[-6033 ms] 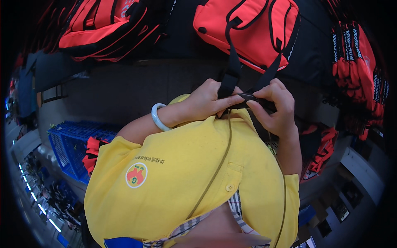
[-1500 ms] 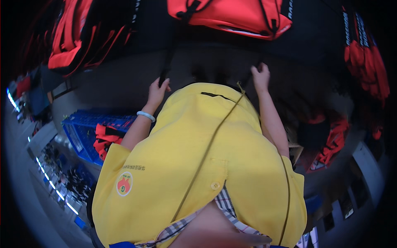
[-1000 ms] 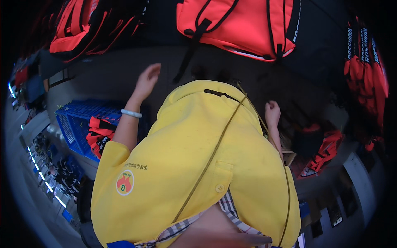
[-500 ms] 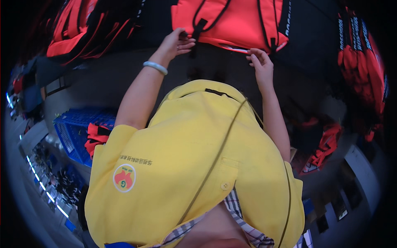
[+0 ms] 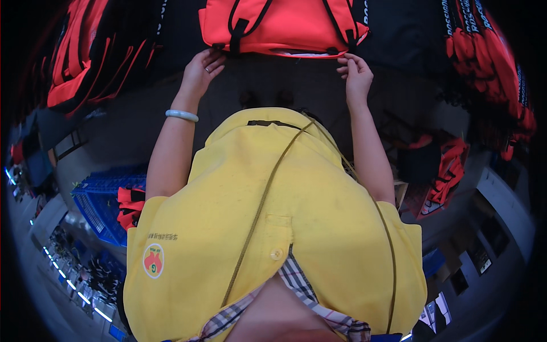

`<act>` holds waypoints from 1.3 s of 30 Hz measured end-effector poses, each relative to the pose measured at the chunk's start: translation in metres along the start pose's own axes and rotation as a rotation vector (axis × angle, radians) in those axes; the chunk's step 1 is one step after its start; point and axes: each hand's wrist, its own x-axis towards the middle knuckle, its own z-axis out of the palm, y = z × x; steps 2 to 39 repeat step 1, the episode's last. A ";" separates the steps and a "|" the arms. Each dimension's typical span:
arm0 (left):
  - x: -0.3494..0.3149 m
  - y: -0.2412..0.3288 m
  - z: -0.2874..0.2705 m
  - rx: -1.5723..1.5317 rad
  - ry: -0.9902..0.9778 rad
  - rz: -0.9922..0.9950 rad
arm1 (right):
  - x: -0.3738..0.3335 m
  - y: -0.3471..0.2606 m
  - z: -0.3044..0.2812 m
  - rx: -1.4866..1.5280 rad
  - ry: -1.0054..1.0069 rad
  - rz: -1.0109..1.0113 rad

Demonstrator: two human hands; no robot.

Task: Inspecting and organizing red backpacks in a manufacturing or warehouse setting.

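Note:
A bright red-orange backpack (image 5: pixel 290 31) with black straps lies at the top of the view, its near edge toward me. White material (image 5: pixel 307 54) shows in a narrow gap along that edge. At the backpack's near left corner, my left hand (image 5: pixel 203 71), with a pale bangle on its wrist, has its fingers closed on the edge. My right hand (image 5: pixel 357 74) pinches the near right corner between thumb and fingers. The fingertips of both hands are partly hidden against the fabric.
More red-and-black bags (image 5: pixel 77 62) stand at the far left, and a row of similar bags (image 5: pixel 484 62) is at the far right. A blue plastic crate (image 5: pixel 102 199) with red pieces stands left of my body. To my right is a red container (image 5: pixel 447 176) holding red straps.
The backpack now appears farther left and higher in view. My left hand has shifted outward to its left corner, widening the gap between my hands. My right hand stays by the right corner.

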 end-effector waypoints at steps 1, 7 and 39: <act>0.005 0.003 0.000 -0.058 -0.019 -0.001 | 0.000 0.000 0.001 0.103 -0.013 -0.041; 0.005 0.003 0.000 -0.058 -0.019 -0.001 | 0.000 0.000 0.001 0.103 -0.013 -0.041; 0.005 0.003 0.000 -0.058 -0.019 -0.001 | 0.000 0.000 0.001 0.103 -0.013 -0.041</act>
